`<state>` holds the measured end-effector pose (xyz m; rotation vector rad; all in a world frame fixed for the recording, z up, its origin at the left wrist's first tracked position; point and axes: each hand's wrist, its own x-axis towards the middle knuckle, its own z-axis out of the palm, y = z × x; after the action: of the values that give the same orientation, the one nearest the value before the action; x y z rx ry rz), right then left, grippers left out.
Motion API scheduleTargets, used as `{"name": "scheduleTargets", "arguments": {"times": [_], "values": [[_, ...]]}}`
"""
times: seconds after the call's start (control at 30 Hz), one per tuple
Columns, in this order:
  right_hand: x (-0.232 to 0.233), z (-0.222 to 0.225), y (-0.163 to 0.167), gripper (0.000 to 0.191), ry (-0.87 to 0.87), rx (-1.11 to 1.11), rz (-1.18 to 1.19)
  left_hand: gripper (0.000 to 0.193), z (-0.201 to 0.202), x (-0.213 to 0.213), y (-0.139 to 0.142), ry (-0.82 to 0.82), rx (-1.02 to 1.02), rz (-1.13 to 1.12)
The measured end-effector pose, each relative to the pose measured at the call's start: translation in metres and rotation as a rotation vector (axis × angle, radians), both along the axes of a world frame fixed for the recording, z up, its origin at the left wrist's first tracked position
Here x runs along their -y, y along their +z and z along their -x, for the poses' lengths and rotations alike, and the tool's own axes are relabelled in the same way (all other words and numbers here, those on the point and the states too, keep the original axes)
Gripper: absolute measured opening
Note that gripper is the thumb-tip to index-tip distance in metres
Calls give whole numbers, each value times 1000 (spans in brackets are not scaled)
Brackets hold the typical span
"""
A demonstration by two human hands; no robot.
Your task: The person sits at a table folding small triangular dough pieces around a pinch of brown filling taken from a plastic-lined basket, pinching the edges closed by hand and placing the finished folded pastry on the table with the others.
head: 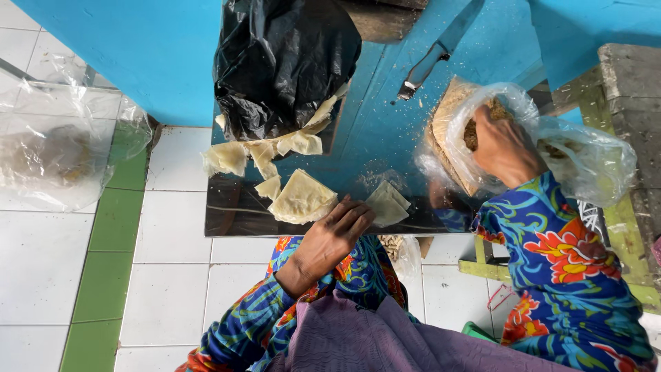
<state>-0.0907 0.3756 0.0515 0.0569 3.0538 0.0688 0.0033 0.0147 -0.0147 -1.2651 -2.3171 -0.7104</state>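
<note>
A: Far left, on the tiled floor (172,289): a clear plastic bag (51,162), crumpled, contents blurred. Entry for the tabletop?

B: Blue tabletop (385,117). At its back a black plastic bag (279,58), mouth toward the person. Pale dried leaf pieces (265,148) spill from it in a loose row. Nearer the front edge, one larger folded leaf (301,198) lies flat.

A: Left hand?

B: Left hand (337,231) rests at the front edge, palm down, fingers (358,213) loosely spread and holding nothing. The larger folded leaf lies just to the left of the fingertips, touching or nearly so; cannot tell which. A second folded leaf (387,203) lies just to their right, close beside the fingers.

A: Further right?

B: A knife (441,48) lies on the tabletop toward the back, well apart from both hands. Then the right hand (502,145), pushed inside a clear bag (585,158) that sits on a round woven tray (444,120). Brown shredded material (471,134) shows beside the hand. The fingers are buried in the bag; whether they grip anything cannot be told.

A: Sleeves?

B: Blue floral, both arms.
</note>
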Motion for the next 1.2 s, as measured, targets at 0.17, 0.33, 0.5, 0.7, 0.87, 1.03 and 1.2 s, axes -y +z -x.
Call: {"name": "scheduleTargets", "arguments": {"times": [0.17, 0.33, 0.5, 0.7, 0.87, 1.03, 1.2], "values": [[3, -20, 23, 47, -71, -69, 130, 45, 0, 1, -3, 5, -47, 6], [32, -68, 40, 14, 260, -210, 669, 41, -2, 0, -7, 6, -34, -15], [120, -95, -23, 37, 314, -19, 986, 34, -3, -4, -11, 32, 30, -88], [126, -118, -46, 48, 705, -480, 566, 34, -4, -7, -15, 49, 58, -146], [109, -130, -44, 66, 718, -560, 345, 33, -6, -10, -15, 71, 89, -174], [112, -132, -51, 68, 724, -599, 374, 30, -9, -14, -12, 118, 77, -167], [112, -133, -59, 67, 733, -617, 373, 29, -8, -17, -9, 146, 92, -143]]}}
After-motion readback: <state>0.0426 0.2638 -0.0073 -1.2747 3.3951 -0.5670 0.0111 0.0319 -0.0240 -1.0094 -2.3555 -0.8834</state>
